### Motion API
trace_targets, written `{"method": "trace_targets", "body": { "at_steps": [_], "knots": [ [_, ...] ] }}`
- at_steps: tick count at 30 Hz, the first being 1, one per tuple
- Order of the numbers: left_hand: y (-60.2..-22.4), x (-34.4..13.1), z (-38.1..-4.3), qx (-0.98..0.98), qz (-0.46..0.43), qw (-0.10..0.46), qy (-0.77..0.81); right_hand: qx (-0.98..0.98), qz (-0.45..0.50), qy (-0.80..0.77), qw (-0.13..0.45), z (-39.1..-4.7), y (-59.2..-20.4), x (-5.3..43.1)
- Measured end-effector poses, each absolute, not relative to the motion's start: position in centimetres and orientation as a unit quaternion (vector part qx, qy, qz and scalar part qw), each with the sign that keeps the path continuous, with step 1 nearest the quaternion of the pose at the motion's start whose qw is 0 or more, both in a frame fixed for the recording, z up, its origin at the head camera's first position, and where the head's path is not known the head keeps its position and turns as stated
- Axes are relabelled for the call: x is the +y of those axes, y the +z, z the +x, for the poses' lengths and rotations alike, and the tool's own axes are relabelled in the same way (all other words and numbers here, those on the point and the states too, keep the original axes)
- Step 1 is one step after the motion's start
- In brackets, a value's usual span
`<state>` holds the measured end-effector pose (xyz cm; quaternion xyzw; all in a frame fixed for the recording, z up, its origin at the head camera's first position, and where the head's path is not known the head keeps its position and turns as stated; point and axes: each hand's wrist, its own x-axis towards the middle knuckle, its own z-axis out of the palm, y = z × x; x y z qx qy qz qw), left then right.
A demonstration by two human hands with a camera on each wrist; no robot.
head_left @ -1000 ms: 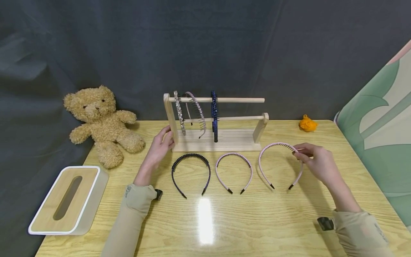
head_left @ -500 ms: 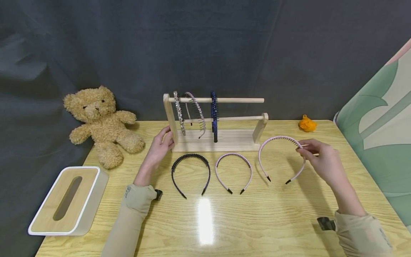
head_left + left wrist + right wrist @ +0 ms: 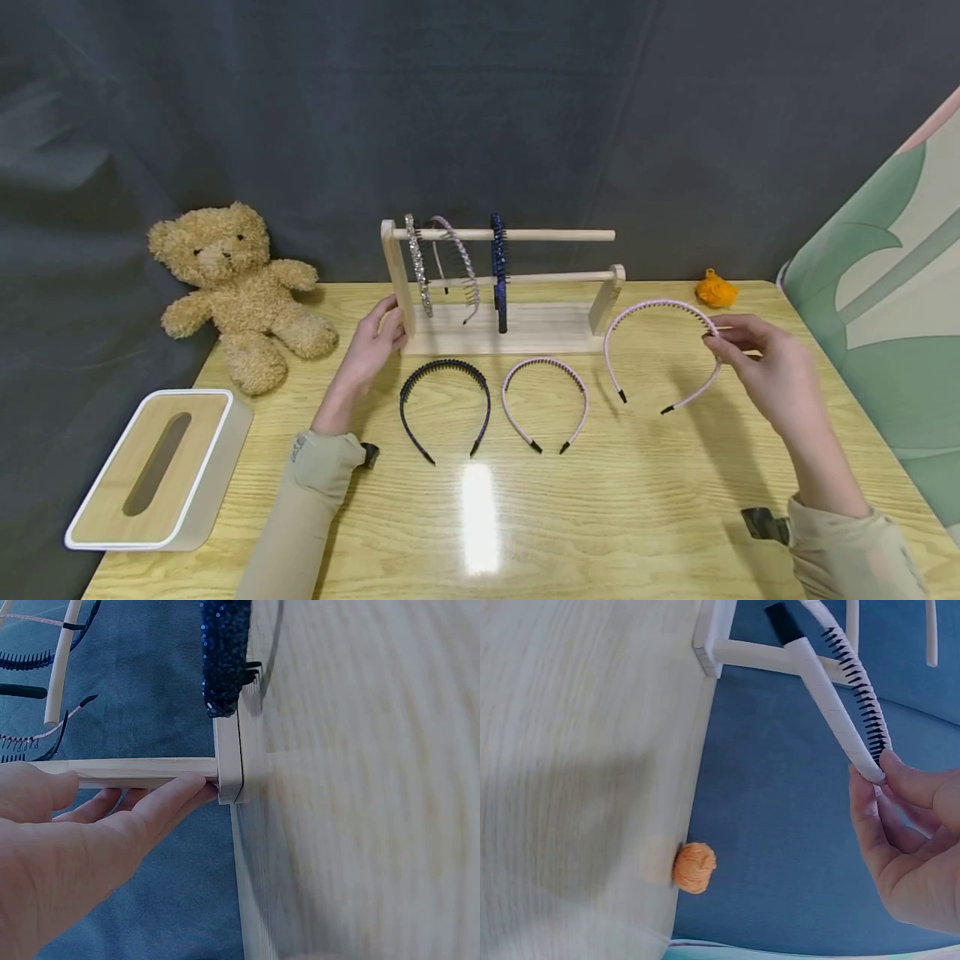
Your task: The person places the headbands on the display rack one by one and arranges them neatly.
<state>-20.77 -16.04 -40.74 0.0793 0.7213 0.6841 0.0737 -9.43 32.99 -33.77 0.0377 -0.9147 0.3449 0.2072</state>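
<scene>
My right hand [image 3: 772, 367] pinches a pink toothed headband [image 3: 652, 304] by its side, thumb against fingers, its black-tipped ends pointing down over the table. In the right wrist view the wrapped band [image 3: 829, 712] shows black teeth along its inner side. At the left upright of a wooden headband stand [image 3: 465, 340], my left hand [image 3: 372, 337] rests with extended fingers touching the post [image 3: 150, 769]. A silver glitter headband [image 3: 417, 262], a lilac one [image 3: 468, 262] and a navy sequinned one [image 3: 500, 267] hang on the stand. Before it lie a dark headband [image 3: 444, 364] and another pink headband [image 3: 546, 361].
A teddy bear [image 3: 240, 292] sits at the back left. Nearer on that side is a white tissue box [image 3: 90, 483] with a wooden lid. An orange ball of yarn [image 3: 716, 289] lies near the table's back right corner. A dark curtain hangs behind the table.
My right hand has lifted the pink headband and carried it slightly back and to the right, tilting it. My left hand stays at the stand's upright.
</scene>
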Motion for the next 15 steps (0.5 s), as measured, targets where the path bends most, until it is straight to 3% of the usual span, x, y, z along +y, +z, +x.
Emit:
{"method": "trace_targets", "body": {
  "at_steps": [15],
  "knots": [
    [-40.9,-16.1,-20.8,0.72,0.08,0.074,0.685,-0.902,0.018,0.363,0.233,-8.7,-32.6,32.2]
  ]
}}
